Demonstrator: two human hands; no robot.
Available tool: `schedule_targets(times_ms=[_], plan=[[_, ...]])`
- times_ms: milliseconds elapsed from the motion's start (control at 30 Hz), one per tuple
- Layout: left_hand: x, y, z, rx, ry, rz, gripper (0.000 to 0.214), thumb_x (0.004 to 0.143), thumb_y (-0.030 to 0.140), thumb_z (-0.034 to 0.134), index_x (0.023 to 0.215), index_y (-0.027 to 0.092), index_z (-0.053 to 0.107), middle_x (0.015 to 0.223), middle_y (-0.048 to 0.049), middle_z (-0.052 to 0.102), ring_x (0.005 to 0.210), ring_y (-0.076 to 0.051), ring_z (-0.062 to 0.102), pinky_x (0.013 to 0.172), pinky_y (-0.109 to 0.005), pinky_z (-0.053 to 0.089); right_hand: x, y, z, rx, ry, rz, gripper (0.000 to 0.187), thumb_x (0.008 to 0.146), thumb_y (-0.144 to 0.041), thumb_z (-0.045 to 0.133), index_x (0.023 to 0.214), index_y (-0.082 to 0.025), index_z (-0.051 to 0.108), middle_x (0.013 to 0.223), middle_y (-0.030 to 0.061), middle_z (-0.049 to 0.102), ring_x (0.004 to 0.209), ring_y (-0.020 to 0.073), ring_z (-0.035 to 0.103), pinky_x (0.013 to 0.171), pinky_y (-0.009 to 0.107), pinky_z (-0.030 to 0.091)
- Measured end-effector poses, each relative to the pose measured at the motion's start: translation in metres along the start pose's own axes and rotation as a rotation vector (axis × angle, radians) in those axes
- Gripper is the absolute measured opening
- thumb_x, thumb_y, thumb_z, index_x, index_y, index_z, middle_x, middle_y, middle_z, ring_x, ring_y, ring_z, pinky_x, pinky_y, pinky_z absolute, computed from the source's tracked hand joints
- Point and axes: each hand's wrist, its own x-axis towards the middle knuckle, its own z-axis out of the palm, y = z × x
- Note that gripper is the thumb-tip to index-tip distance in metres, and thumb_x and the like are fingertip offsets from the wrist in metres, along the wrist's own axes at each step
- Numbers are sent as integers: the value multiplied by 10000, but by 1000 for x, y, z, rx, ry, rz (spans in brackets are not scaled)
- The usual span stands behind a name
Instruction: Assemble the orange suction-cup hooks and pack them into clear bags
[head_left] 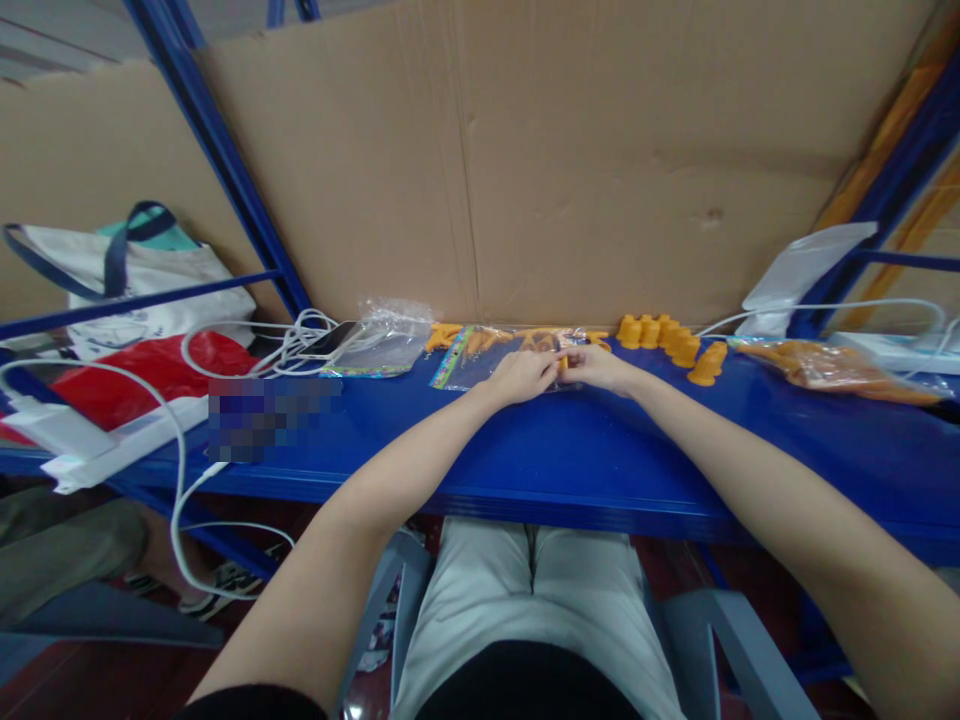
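Both my hands meet over the far part of the blue shelf. A small yellow-orange plastic piece (564,364) shows between their fingertips, mostly hidden. My left hand (525,376) pinches it from the left, and my right hand (596,369) grips it from the right with bent fingers. Beneath and behind them lies a clear plastic bag (454,368) with a colourful edge. Thin yellow-orange plastic parts (487,343) lie in or under this bag. To the right of my hands, several yellow-orange stepped plastic pieces (651,331) stand in a row, the nearest piece (706,364) slightly apart.
A cardboard sheet (570,160) walls off the back of the blue shelf (525,455). Another clear bag (390,340) and coiled white cables (300,335) lie left. A power strip (127,440) sits farther left. At right is a filled bag of orange pieces (840,368).
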Motion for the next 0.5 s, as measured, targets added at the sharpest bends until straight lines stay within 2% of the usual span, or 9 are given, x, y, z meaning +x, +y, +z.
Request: schedule_targets(times_ms=[67, 133, 200, 267, 367, 433, 500], plan=[[1, -3, -4, 5, 5, 13, 381, 1006, 306, 352, 1141, 158, 676, 1075, -123, 738, 972, -222, 698, 840, -305, 503, 0, 1, -1, -76, -64, -24, 267, 605, -167, 738, 871, -176, 760, 569, -58, 637, 510, 94, 552, 535, 216, 485], [2, -11, -13, 21, 34, -71, 399, 1014, 334, 331, 1138, 161, 669, 1072, -124, 738, 1005, -228, 693, 867, -310, 495, -1, 0, 0, -145, -92, -50, 293, 612, -204, 756, 903, -174, 779, 554, -57, 632, 482, 93, 530, 515, 221, 472], [2, -26, -22, 58, 59, -310, 409, 1009, 346, 326, 1125, 139, 658, 1072, -150, 732, 1043, -248, 685, 875, -312, 492, -3, -2, 2, -185, -73, -53, 328, 609, -223, 781, 934, -179, 791, 575, -47, 648, 483, 95, 528, 529, 236, 483], [-1, -49, -30, 97, 66, -557, 397, 970, 349, 403, 1199, 102, 613, 1141, -202, 705, 1106, -284, 664, 886, -321, 491, -4, -4, 4, -202, -53, -33, 365, 612, -230, 791, 974, -185, 793, 580, -44, 649, 480, 98, 527, 535, 247, 492], [-10, -89, -34, 68, -9, -824, 495, 904, 441, 505, 1200, 60, 612, 1192, -265, 672, 1147, -349, 643, 883, -349, 505, -5, -5, 6, -204, -54, -4, 348, 640, -244, 776, 980, -175, 795, 538, -40, 624, 463, 103, 523, 499, 241, 471], [-18, -113, -31, 18, -89, -844, 454, 863, 469, 548, 1087, 95, 674, 1109, -231, 710, 1091, -346, 671, 835, -329, 518, -3, -4, 5, -199, -39, -3, 330, 646, -247, 768, 962, -160, 796, 526, -34, 617, 462, 104, 525, 483, 236, 456], [-23, -131, -24, -65, -126, -778, 326, 837, 411, 570, 913, 123, 703, 860, -175, 738, 895, -306, 715, 728, -300, 519, -2, -2, 3, -206, -12, -18, 356, 646, -255, 765, 986, -152, 792, 514, -40, 606, 461, 106, 524, 481, 237, 450]])
